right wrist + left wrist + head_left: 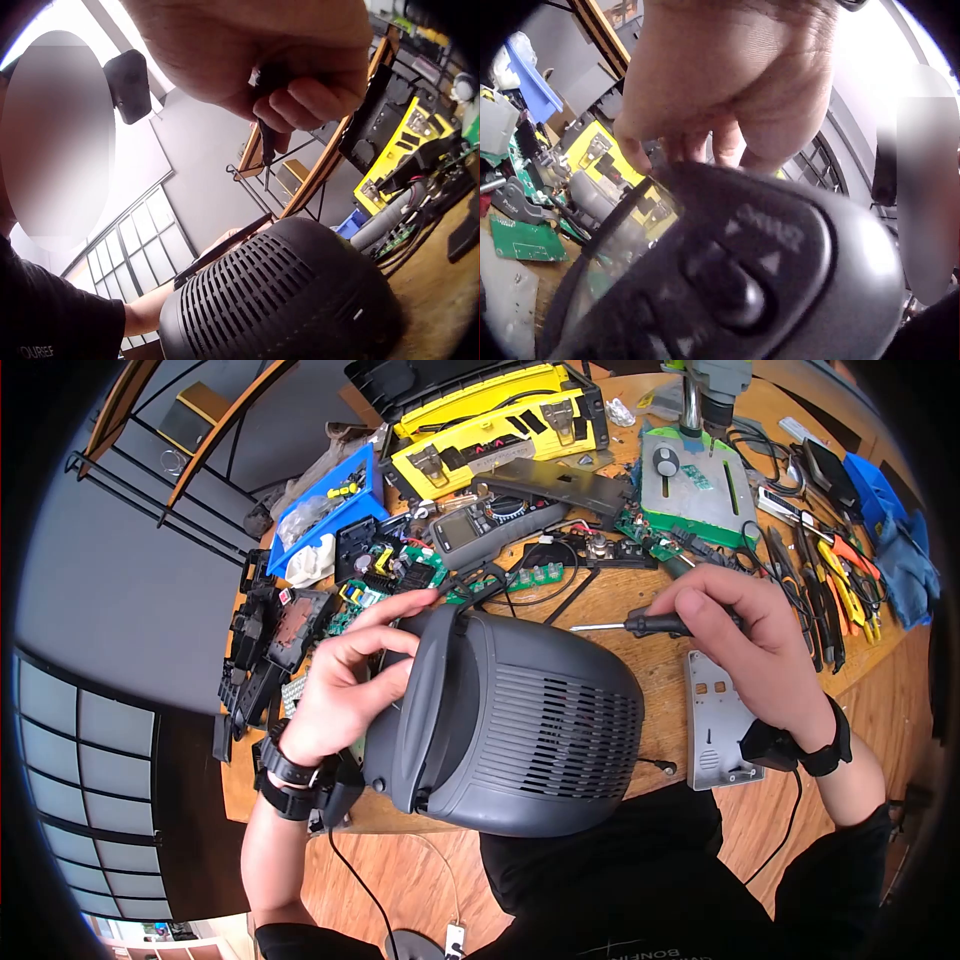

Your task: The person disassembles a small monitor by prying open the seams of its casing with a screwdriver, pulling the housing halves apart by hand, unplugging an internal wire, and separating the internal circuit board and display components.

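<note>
A dark grey rounded plastic appliance housing (560, 710), with rows of vent slots and a raised handle-like bar (432, 710), is tilted at the table's front edge. My left hand (345, 685) grips its far side, fingers bent over the edge by the bar. In the left wrist view the front panel (780, 277) shows a raised knob (735, 292), arrow marks and a clear window (634, 240). My right hand (750, 635) holds a black-handled screwdriver (655, 623) to the right of the housing, its bare metal shaft pointing left, apart from the vents.
Circuit boards (400, 570), a multimeter (490, 525) and a yellow toolbox (490, 445) crowd the back. A blue bin (335, 500) stands at left. At right are a drill stand (695, 485), pliers and knives (840, 580), and a grey metal plate (705, 725).
</note>
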Demonstrator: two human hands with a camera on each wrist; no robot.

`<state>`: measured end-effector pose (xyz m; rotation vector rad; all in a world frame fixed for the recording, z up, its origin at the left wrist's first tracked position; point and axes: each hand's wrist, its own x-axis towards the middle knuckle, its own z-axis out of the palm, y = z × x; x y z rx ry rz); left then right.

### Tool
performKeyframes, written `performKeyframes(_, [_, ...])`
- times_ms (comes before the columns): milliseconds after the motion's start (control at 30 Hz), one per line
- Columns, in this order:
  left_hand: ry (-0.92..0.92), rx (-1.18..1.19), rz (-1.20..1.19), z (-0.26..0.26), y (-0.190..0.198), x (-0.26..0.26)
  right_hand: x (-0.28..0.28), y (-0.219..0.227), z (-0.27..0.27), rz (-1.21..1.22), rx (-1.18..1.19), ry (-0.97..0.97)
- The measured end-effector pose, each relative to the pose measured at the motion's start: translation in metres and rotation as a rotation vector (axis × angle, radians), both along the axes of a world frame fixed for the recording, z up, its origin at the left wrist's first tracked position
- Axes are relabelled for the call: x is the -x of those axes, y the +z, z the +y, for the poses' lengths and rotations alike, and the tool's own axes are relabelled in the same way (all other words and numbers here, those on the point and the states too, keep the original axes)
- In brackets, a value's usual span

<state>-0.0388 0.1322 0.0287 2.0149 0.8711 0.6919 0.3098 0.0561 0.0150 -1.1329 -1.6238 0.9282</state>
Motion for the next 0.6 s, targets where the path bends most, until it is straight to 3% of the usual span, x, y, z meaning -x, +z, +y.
performKeyframes(67, [0.092,0.111,-0.084,-0.001,0.008,0.006,-0.005,0.006,-0.004,-0.028,0.049,-0.019])
performKeyframes(267, [0.352,0.042,-0.233,-0.027,0.03,0.039,-0.031,0.005,-0.018,-0.144,0.088,-0.044])
performKeyframes(400, [0.2,-0.086,-0.254,-0.085,0.057,0.02,-0.059,0.007,-0.029,-0.162,0.211,-0.168])
performKeyframes(533, [-0.117,-0.233,0.139,-0.099,0.092,-0.022,-0.075,0.001,-0.03,-0.074,0.264,-0.188])
performKeyframes(600, [-0.207,-0.312,0.198,-0.102,0.098,-0.051,-0.08,-0.002,-0.032,-0.08,0.241,-0.196])
